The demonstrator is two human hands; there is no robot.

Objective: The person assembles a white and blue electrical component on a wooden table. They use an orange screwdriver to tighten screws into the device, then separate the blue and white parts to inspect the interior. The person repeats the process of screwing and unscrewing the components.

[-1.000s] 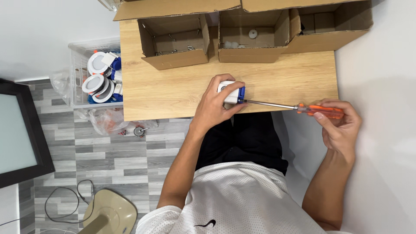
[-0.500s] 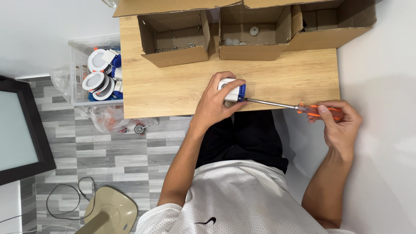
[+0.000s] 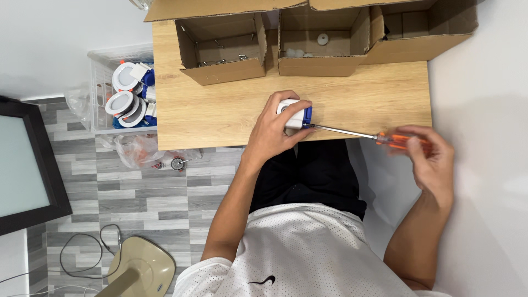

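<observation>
- Head view: the left hand is covering most of a small white-and-blue fixture, so only its top and right end are showing; its grip is clamped around the fixture, near the 6 o'clock edge of the wooden surface.
- The right hand is blurring, as is the orange handle of the screwdriver; its fingers are closing around that handle, off the surface at 3 o'clock.
- The screwdriver's thin metal shaft is running level, its tip meeting the fixture's blue end.
- Three open cardboard boxes are sitting along the 12 o'clock edge, cut off at the top, holding small parts too tiny to identify.
- At 9 o'clock, a clear plastic bin is holding round white fixtures with blue pieces.
</observation>
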